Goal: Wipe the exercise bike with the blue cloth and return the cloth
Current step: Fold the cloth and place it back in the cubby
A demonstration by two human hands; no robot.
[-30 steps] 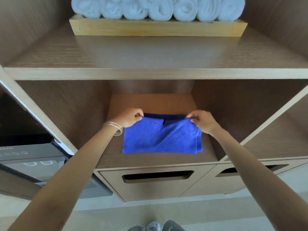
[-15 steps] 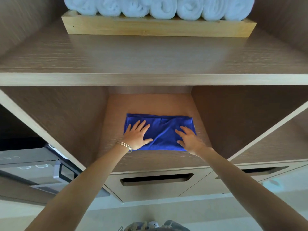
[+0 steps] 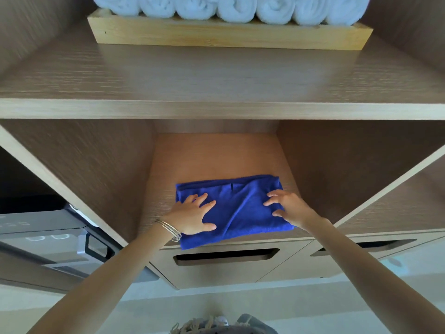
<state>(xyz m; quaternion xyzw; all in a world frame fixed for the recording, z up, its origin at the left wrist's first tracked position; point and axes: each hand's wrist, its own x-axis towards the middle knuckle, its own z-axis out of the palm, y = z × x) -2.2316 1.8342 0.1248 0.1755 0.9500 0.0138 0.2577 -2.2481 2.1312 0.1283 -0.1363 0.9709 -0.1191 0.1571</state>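
Fingers (image 3: pixel 203 201) of the left hand (image 3: pixel 192 216) spread flat on the left part of the blue cloth (image 3: pixel 237 210); right hand (image 3: pixel 289 208) likewise splayed, pressing its right part, gripping nothing. Cloth folded, lying on the cubby shelf (image 3: pixel 216 155), near edge overhanging the front. Bangles (image 3: pixel 168 229) on left wrist. Far above: rolled white towels (image 3: pixel 231 8) in a wooden tray (image 3: pixel 228 36).

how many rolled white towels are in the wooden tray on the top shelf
7 show, side by side in a row in the wooden tray, left to right. The picture's top edge crops them, so more may sit behind.
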